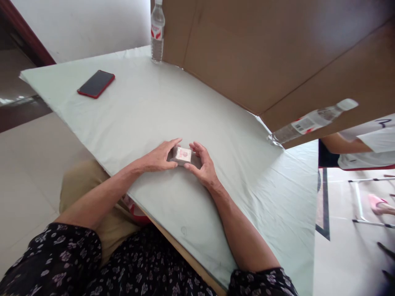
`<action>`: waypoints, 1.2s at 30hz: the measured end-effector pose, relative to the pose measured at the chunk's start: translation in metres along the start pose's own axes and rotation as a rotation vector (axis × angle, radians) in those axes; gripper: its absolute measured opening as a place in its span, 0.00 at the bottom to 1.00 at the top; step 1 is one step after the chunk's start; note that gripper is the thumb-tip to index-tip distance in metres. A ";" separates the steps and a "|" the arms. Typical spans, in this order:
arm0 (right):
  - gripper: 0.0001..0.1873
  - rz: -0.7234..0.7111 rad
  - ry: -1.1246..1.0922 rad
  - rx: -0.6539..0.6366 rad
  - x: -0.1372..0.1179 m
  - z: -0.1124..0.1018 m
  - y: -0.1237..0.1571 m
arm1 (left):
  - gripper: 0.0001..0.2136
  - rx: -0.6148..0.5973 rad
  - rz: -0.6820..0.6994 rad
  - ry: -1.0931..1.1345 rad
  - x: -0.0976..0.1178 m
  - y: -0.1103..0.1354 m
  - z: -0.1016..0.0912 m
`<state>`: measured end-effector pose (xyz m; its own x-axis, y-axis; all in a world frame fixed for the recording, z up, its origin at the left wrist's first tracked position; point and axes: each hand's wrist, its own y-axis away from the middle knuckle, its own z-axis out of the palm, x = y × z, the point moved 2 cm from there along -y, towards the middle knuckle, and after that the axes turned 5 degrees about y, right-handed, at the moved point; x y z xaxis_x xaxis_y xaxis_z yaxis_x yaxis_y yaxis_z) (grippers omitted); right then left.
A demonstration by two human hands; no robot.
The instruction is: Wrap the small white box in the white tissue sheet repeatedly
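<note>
A small box-shaped pack (182,155) with a pale top and a reddish printed picture lies on the cloth-covered table; it could be a deck of cards, but I cannot tell. Around its left end curves my left hand (161,157), fingers apart, thumb tip near the pack's front edge, with a gap between palm and pack. On the other side my right hand (204,165) is cupped the same way, its thumb tip at the front right corner and its fingers beside the far corner. Neither hand looks closed on the pack.
A phone or tablet in a red case (96,84) lies at the far left of the table (129,107). Tall brown cardboard panels (234,49) stand behind, with one water bottle (157,35) and a second bottle (308,122) against them. Another person's arm (345,144) shows at right.
</note>
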<state>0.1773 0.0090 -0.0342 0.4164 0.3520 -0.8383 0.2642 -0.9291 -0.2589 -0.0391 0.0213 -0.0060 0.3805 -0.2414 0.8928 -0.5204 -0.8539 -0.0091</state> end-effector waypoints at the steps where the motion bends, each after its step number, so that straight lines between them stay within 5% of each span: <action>1: 0.43 -0.008 0.022 -0.005 0.001 0.001 0.000 | 0.42 0.009 -0.001 0.003 -0.001 0.000 0.000; 16: 0.29 -0.071 0.075 0.072 -0.006 -0.006 0.002 | 0.40 0.040 0.046 -0.046 -0.006 -0.003 0.002; 23: 0.10 -0.221 0.399 0.102 -0.027 -0.019 -0.007 | 0.41 0.033 0.070 -0.084 -0.005 -0.004 0.003; 30: 0.08 -0.344 0.724 -0.093 -0.050 -0.018 -0.022 | 0.39 0.044 0.059 -0.098 -0.002 -0.005 0.003; 36: 0.10 -0.535 0.905 -0.007 -0.056 -0.007 -0.030 | 0.38 0.075 0.052 -0.093 -0.004 -0.005 0.004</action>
<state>0.1518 0.0179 0.0241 0.7378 0.6726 0.0570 0.6095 -0.6276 -0.4843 -0.0346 0.0247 -0.0113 0.4254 -0.3248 0.8447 -0.4835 -0.8706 -0.0912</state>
